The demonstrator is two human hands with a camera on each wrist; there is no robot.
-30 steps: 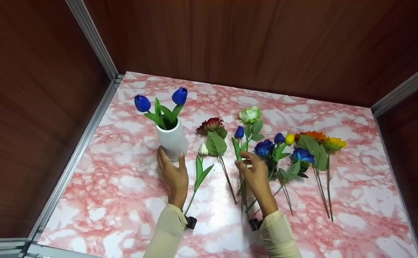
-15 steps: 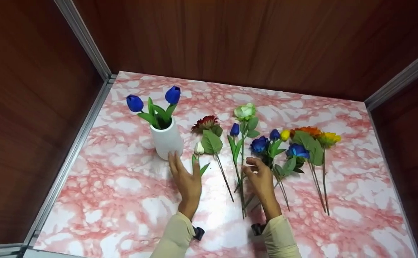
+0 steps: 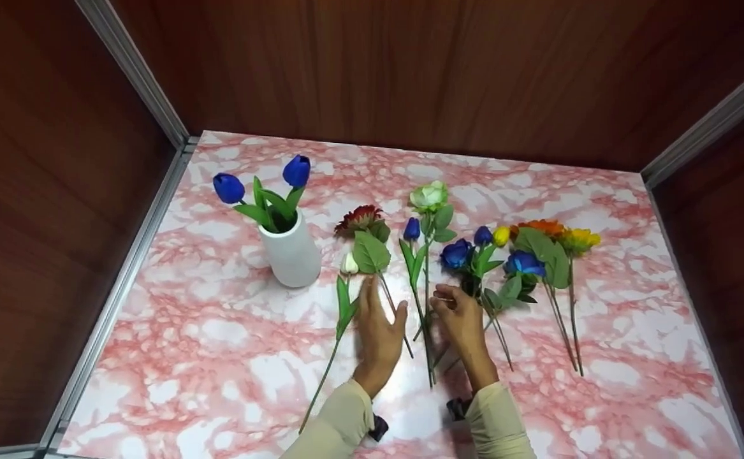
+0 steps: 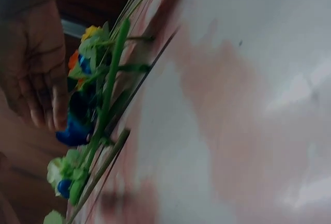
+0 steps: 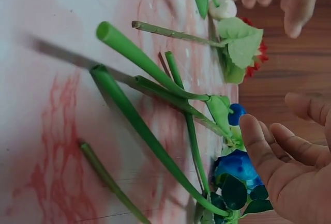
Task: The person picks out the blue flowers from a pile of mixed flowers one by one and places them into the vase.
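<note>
In the head view my left hand (image 3: 381, 335) is over the table with fingers extended, near the red flower's stem and the white tulip (image 3: 349, 263). Its fingertips reach toward the big leaf of the red flower (image 3: 360, 218); contact is unclear. My right hand (image 3: 463, 319) hovers beside the stems of the pale green rose (image 3: 430, 196) and a blue tulip (image 3: 412, 229). The right wrist view has the right hand (image 5: 295, 167) loosely curved, nothing between its fingers, near a blue rose (image 5: 238, 167). Left of both hands stands a white vase (image 3: 292, 252) holding two blue tulips (image 3: 296, 171).
More flowers lie to the right: blue roses (image 3: 456, 254), a yellow tulip bud (image 3: 501, 236), an orange flower (image 3: 540, 227) and a yellow flower (image 3: 579, 240). Brown panels (image 3: 378, 70) wall in the pink-and-white marbled table (image 3: 218, 357) at the back and sides.
My left hand has left the vase and moved right, over to the white tulip and red flower. My right hand has stayed near the same stems. The view has shifted slightly.
</note>
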